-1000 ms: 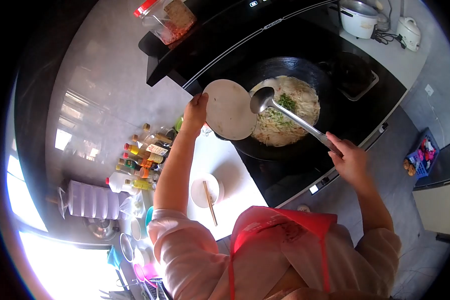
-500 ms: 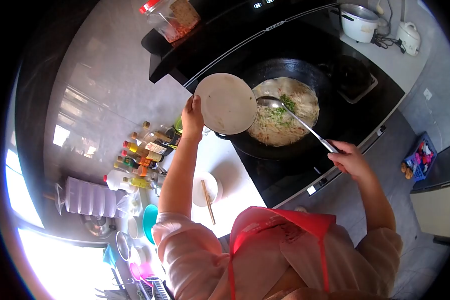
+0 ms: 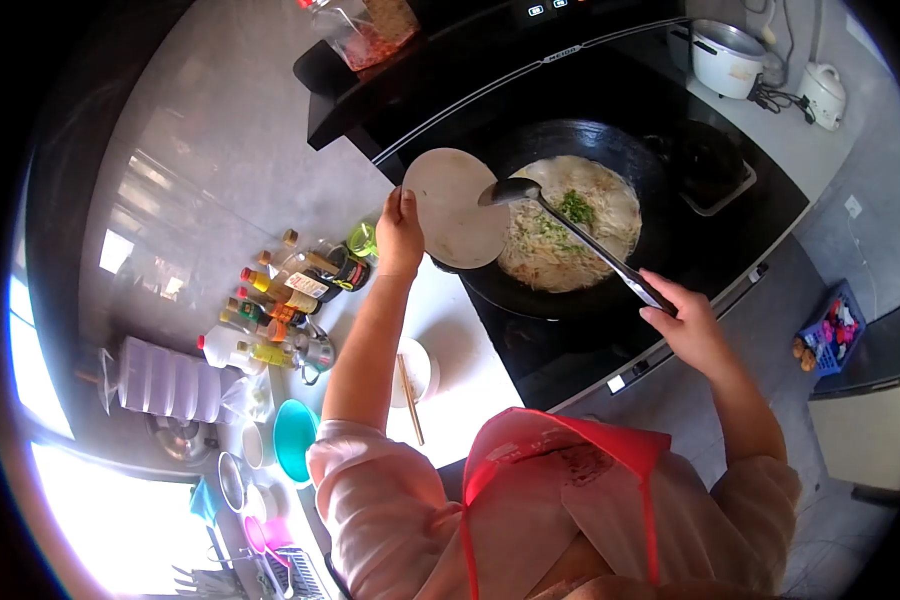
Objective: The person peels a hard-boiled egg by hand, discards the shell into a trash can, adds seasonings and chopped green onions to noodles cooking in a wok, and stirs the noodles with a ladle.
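A pale round plate (image 3: 457, 215) is tilted beside the wok, its left rim gripped by my left hand (image 3: 401, 238). Only a few small scraps lie on its face. My right hand (image 3: 682, 320) is closed round the handle end of a metal ladle (image 3: 610, 262). The ladle's dark bowl is raised and overlaps the plate's right edge in this view. Below it, the black wok (image 3: 595, 140) on the stove holds a pale, brothy noodle-like dish (image 3: 560, 250) with chopped greens (image 3: 576, 208) heaped on top.
Left of the stove, the white counter (image 3: 470, 375) carries a white bowl (image 3: 416, 368) with chopsticks (image 3: 410, 400), several sauce bottles (image 3: 280, 290) and a teal bowl (image 3: 296, 440). A rice cooker (image 3: 725, 65) stands at the back right. A blue basket (image 3: 832, 335) is at far right.
The ladle has lifted from the food towards the plate, and its bowl has turned over to show its dark side. The plate has shifted slightly right.
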A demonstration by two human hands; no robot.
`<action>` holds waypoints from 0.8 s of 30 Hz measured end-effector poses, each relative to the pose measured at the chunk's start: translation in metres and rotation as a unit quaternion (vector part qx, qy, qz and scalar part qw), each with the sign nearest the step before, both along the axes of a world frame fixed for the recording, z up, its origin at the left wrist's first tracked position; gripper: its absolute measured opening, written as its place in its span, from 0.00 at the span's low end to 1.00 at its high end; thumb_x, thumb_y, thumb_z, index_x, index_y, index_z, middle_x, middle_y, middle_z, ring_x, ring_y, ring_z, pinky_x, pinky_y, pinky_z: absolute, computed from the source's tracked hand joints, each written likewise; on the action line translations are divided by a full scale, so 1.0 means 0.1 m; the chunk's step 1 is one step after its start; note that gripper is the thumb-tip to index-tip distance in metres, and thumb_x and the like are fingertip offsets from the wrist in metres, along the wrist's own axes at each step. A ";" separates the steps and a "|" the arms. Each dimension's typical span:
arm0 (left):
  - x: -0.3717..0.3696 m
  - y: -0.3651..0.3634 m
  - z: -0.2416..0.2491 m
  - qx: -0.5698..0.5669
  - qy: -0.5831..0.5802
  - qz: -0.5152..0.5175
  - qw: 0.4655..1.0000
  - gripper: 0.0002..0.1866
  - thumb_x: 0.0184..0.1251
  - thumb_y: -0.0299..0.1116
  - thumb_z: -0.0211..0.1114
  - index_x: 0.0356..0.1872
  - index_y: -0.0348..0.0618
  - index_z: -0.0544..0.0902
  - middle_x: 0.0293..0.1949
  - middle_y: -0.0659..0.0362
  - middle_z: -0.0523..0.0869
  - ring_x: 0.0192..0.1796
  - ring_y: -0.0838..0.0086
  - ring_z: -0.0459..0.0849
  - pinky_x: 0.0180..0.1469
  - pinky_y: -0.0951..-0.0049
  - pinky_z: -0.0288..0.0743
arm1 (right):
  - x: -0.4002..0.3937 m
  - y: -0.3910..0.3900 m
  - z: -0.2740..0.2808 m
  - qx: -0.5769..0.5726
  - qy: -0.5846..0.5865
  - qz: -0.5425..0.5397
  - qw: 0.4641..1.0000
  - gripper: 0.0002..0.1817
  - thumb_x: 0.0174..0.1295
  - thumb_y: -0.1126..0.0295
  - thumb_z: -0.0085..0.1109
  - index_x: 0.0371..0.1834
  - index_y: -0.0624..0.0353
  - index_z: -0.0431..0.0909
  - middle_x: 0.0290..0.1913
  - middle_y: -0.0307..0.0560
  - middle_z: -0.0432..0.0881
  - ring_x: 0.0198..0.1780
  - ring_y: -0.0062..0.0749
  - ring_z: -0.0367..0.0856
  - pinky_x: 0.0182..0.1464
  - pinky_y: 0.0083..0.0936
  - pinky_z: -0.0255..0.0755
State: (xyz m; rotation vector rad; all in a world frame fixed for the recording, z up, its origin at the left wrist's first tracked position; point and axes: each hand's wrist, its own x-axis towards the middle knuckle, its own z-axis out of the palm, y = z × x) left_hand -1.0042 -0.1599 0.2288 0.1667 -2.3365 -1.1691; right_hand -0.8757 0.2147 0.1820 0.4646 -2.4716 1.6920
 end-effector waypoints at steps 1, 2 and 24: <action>-0.01 0.00 -0.02 -0.017 0.002 -0.005 1.000 0.22 0.70 0.43 0.50 0.53 0.33 0.74 0.43 0.53 0.81 0.47 0.72 0.76 0.52 0.75 0.67 | 0.00 -0.03 0.01 0.061 0.020 -0.017 0.998 0.25 0.52 0.73 0.62 0.57 0.57 0.71 0.40 0.54 0.81 0.38 0.37 0.81 0.39 0.28 0.73; 0.00 0.02 -0.02 -0.016 0.002 -0.002 1.000 0.22 0.70 0.43 0.50 0.53 0.33 0.74 0.43 0.53 0.81 0.47 0.72 0.76 0.52 0.75 0.67 | 0.00 -0.06 0.02 0.121 0.039 -0.032 0.991 0.25 0.51 0.73 0.62 0.56 0.55 0.72 0.40 0.54 0.81 0.38 0.42 0.81 0.39 0.30 0.73; 0.26 -0.04 0.06 0.064 0.016 0.042 0.997 0.19 0.69 0.44 0.49 0.48 0.39 0.76 0.29 0.53 0.80 0.22 0.73 0.76 0.19 0.73 0.70 | 0.13 0.31 0.05 0.152 0.053 -0.025 0.987 0.26 0.49 0.77 0.62 0.55 0.53 0.74 0.39 0.55 0.80 0.38 0.47 0.81 0.39 0.30 0.74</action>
